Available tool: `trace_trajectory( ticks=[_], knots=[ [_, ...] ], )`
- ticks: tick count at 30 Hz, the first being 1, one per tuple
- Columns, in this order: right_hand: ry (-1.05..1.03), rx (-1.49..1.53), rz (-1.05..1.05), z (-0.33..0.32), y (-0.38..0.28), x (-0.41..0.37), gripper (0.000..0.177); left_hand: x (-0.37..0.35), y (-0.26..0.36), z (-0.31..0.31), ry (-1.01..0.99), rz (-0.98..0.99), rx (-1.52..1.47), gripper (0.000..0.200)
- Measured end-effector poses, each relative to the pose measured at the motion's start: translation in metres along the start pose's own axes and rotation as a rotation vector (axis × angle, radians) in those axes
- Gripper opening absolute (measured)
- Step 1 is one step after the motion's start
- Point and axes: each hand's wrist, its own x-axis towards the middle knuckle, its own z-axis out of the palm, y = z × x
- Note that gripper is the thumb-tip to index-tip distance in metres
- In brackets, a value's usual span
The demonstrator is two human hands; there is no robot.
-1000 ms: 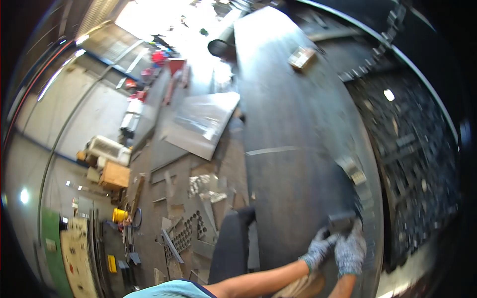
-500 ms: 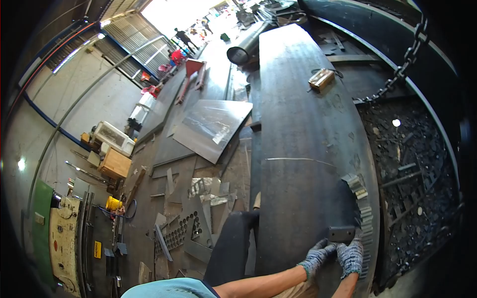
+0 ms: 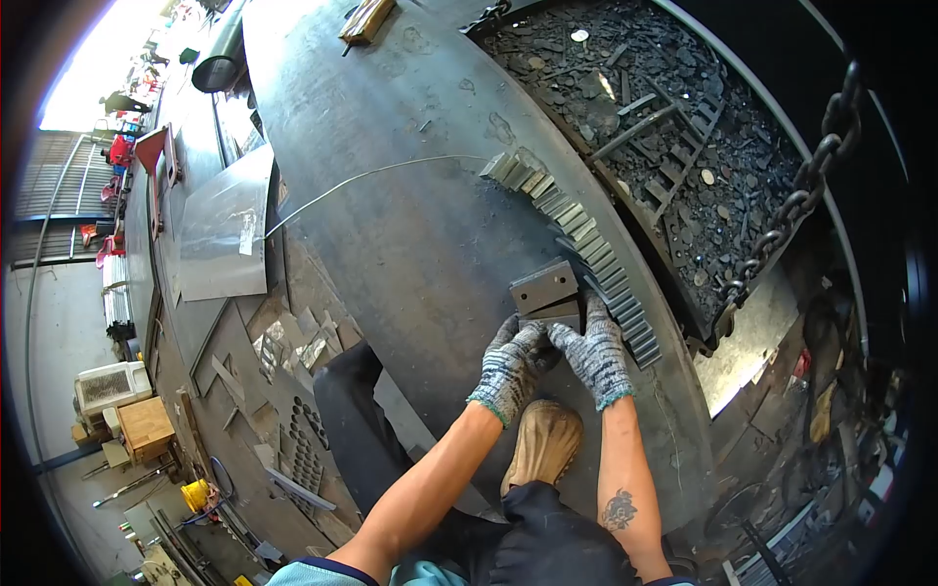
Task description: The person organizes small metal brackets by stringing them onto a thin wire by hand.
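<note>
Both my hands wear grey knitted work gloves. Between them lies a small dark metal plate with two holes (image 3: pixel 544 287), with another small flat metal plate (image 3: pixel 555 314) partly beneath it, nearer to me. My left hand (image 3: pixel 513 366) has its fingers closed at the near left edge of these plates. At their right edge, the fingers of my right hand (image 3: pixel 594 347) are bent around the stack; some fingertips are hidden. Just beyond my right hand, a curved row of small metal pieces (image 3: pixel 586 239) stands packed side by side on the large steel sheet (image 3: pixel 420 234).
A wooden-looking block (image 3: pixel 368 20) sits at the sheet's far end. Beyond the right edge is a bin of metal scrap (image 3: pixel 635 107) and a hanging chain (image 3: pixel 816 176). My shoe (image 3: pixel 544 439) rests on the sheet. Offcuts and a perforated plate (image 3: pixel 298 439) lie at left.
My view has turned and tilted down, so the sheet and hands appear nearer the middle. Both hands are still at the small plates, where a second plate now shows below the holed one.
</note>
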Motion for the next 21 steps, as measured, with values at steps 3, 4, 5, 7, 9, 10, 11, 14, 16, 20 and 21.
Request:
trace_trajectory(
  ticks=[3,4,5,7,9,10,11,14,16,20,21],
  knots=[
    [0.149,0.112,-0.088,0.010,0.007,-0.002,0.084,-0.003,0.002,-0.003,-0.011,0.011,0.043,0.044],
    [0.135,0.117,-0.104,0.011,0.003,-0.006,0.084,-0.006,0.004,-0.005,0.018,0.002,0.055,0.044],
    [0.098,0.159,-0.086,0.013,0.002,-0.012,0.084,-0.009,0.007,-0.008,0.049,-0.001,0.068,0.044],
    [0.080,0.141,-0.134,0.026,0.013,-0.022,0.081,-0.007,0.008,-0.028,-0.012,-0.006,0.044,0.059],
    [0.130,-0.036,-0.038,0.041,0.022,-0.033,0.084,-0.015,0.003,-0.041,0.001,0.015,0.032,0.060],
    [0.143,-0.085,0.019,0.052,0.029,-0.034,0.085,-0.028,0.010,-0.032,0.031,-0.030,0.048,0.050],
    [0.140,-0.037,0.033,0.053,0.023,-0.038,0.085,-0.004,-0.006,-0.056,-0.137,0.010,-0.066,0.054],
    [0.166,0.060,-0.037,0.059,0.019,-0.034,0.084,-0.007,-0.002,-0.067,-0.083,0.141,0.153,0.044],
    [0.344,0.039,-0.249,0.088,0.061,-0.021,0.074,-0.009,-0.004,-0.071,-0.130,-0.033,-0.128,0.039],
    [0.227,-0.041,-0.286,0.054,-0.024,-0.045,0.074,-0.052,0.028,-0.021,-0.136,0.054,0.023,0.029],
    [0.231,-0.042,-0.268,0.053,-0.034,-0.047,0.079,-0.020,0.014,-0.070,-0.125,-0.120,-0.051,0.031]
  ],
)
